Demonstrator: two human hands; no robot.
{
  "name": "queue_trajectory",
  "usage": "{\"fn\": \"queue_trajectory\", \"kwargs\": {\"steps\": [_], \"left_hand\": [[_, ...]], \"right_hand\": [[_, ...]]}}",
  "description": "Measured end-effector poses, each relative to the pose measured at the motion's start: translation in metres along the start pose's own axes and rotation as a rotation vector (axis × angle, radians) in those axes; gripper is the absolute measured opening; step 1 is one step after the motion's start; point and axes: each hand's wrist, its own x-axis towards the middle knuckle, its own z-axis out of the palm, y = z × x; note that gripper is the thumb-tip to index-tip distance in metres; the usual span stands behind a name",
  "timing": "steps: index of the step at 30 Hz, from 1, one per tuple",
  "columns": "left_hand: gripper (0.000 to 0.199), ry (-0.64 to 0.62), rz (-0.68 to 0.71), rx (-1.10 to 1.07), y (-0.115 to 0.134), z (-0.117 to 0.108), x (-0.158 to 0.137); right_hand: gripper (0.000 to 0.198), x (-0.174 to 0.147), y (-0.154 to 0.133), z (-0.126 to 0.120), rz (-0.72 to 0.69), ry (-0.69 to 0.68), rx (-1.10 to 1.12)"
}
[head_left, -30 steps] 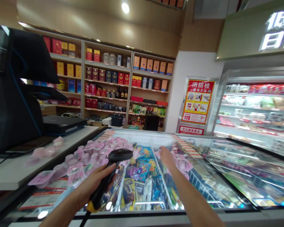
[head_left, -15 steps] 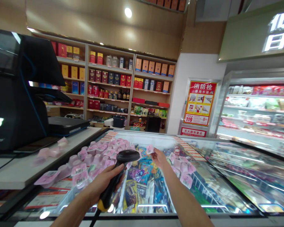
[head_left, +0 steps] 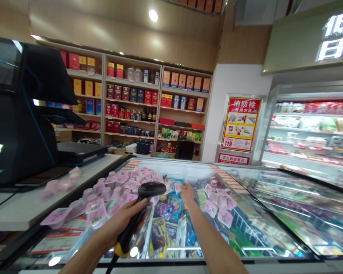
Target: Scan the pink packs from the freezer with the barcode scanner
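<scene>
My left hand [head_left: 130, 217] is wrapped round the handle of a black and yellow barcode scanner [head_left: 150, 187], its head pointing right above the freezer glass. My right hand [head_left: 188, 193] pinches a small pink plastic cup [head_left: 178, 187] just right of the scanner head. The label side of that cup is turned out of my sight. Left of the scanner, many similar pink cups [head_left: 117, 192] lie heaped on the glass, several with barcodes showing. A smaller group of pink cups [head_left: 218, 199] rests to the right of my right forearm.
Under the glass of the chest freezer [head_left: 188, 260] lie packaged frozen goods. On the left counter [head_left: 25, 213] stand a black checkout terminal [head_left: 42, 114] and a few blurred pink cups [head_left: 61, 185]. Shelves of boxes [head_left: 131, 95] line the back, beside a fire-hydrant poster [head_left: 241, 123].
My right hand has moved slightly left and down, bringing the pink cup nearer the scanner head. The cup has turned, so its barcode no longer shows. The scanner has shifted slightly left.
</scene>
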Motion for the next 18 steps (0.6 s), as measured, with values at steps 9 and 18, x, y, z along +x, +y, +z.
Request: {"fn": "queue_trajectory", "kwargs": {"steps": [9, 18], "left_hand": [[0.030, 0.038, -0.002, 0.024, 0.000, -0.010, 0.000], [0.030, -0.045, -0.019, 0.029, -0.010, 0.002, 0.009]], "right_hand": [[0.033, -0.014, -0.024, 0.039, -0.134, -0.075, -0.316], [0.032, 0.002, -0.023, -0.078, -0.291, -0.172, -0.631]]}}
